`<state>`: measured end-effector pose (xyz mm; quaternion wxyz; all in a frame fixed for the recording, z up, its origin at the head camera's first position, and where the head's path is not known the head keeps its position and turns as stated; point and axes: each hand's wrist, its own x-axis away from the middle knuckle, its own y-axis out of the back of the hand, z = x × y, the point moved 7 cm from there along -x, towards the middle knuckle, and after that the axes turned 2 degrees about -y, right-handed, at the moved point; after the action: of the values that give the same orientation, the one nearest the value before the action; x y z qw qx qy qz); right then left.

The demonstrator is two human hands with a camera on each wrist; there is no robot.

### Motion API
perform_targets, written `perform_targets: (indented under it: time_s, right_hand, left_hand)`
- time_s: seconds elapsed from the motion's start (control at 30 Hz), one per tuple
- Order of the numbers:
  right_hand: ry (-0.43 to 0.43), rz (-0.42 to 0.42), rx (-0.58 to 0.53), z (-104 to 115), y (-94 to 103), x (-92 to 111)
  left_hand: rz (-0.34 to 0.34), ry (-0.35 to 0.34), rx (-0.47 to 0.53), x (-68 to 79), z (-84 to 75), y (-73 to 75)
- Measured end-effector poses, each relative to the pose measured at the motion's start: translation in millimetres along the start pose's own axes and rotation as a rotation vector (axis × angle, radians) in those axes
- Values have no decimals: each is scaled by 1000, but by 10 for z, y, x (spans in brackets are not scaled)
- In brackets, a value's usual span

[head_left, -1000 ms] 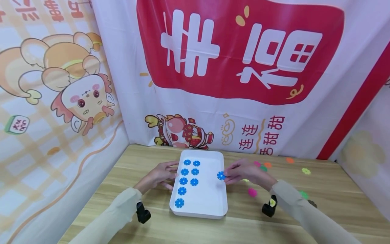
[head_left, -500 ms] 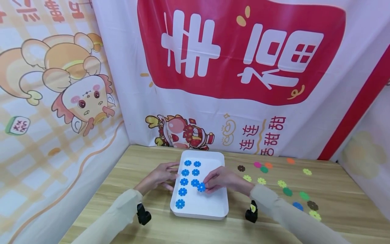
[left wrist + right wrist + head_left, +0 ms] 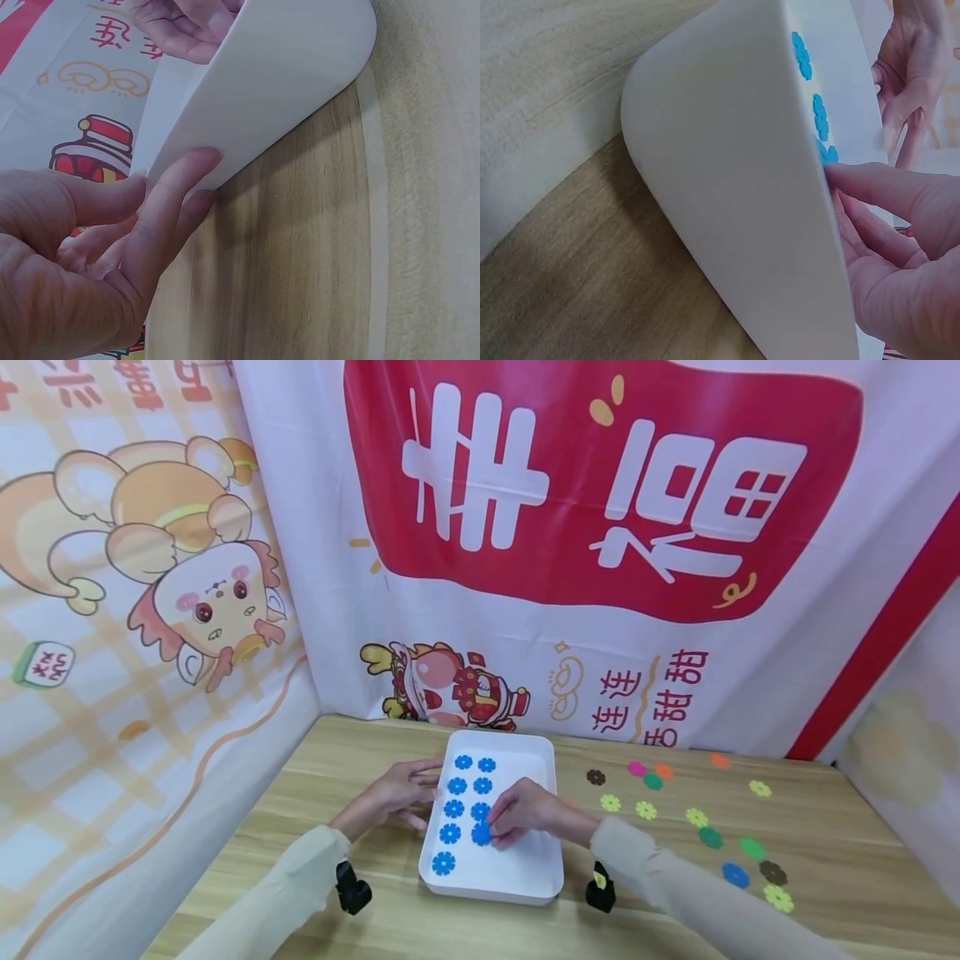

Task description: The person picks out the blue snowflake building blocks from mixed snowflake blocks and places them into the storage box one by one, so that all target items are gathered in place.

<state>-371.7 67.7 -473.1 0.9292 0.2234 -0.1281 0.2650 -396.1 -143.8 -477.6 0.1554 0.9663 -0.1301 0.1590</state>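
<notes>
A white rectangular tray [image 3: 517, 883] rests on the wooden table, with blue snowflake-shaped plastic discs [image 3: 443, 863] laid in two columns on its left part. Inside it, my right hand [image 3: 528, 814] pinches another blue disc [image 3: 481, 833] by its right side, low over the tray floor at the near end of the second column. Fingertips partly cover that disc; whether it touches the floor I cannot tell. My left hand [image 3: 393, 793] rests at the tray's left side, fingers loosely extended. In the left wrist view, its fingertips [image 3: 202, 159] touch the tray's outer wall.
Right of the tray lie loose snowflake discs in several colours, among them yellow [image 3: 696, 817], green [image 3: 710, 837], brown [image 3: 773, 872] and blue [image 3: 736, 874]. A printed cloth [image 3: 450, 635] hangs behind the table's far edge. Each wrist carries a black camera [image 3: 352, 888].
My right hand has carried a blue disc leftward from the tray's right rim, then down to the near end of the second column. My left hand stays at the left rim.
</notes>
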Motion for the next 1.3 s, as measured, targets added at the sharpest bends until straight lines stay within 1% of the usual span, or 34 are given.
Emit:
perform_targets:
  time_s: [0.13,0.2,0.3,0.43,0.57,0.77,0.9,1.03,1.2,1.3]
  right_hand:
    - [-9,-25,32,-11,-2,7]
    - [-15,-33,65,-12,-3,16]
    - [-22,-26,144,-6,-8,40]
    - [39,-10,256,63,26,80]
    - [128,4,302,150,138,132]
    - [211,13,283,199,388,215]
    - [241,-6,274,185,586,324]
    - [277,-23,249,117,796,472]
    - [340,-2,192,-23,1058,664]
    - [336,21,183,-140,1193,775]
  left_hand:
    - [-4,0,6,-8,-8,-6]
    - [-3,3,4,-6,-7,-11]
    - [-2,13,2,10,17,-15]
    - [0,12,-7,26,43,-17]
    - [3,3,-11,28,36,-17]
    - [-5,8,-6,5,25,-8]
    - [-11,10,-12,4,26,-9]
    - [-12,10,-2,31,18,-15]
    - [-12,0,12,34,-2,-19]
    - [-16,0,11,25,11,-22]
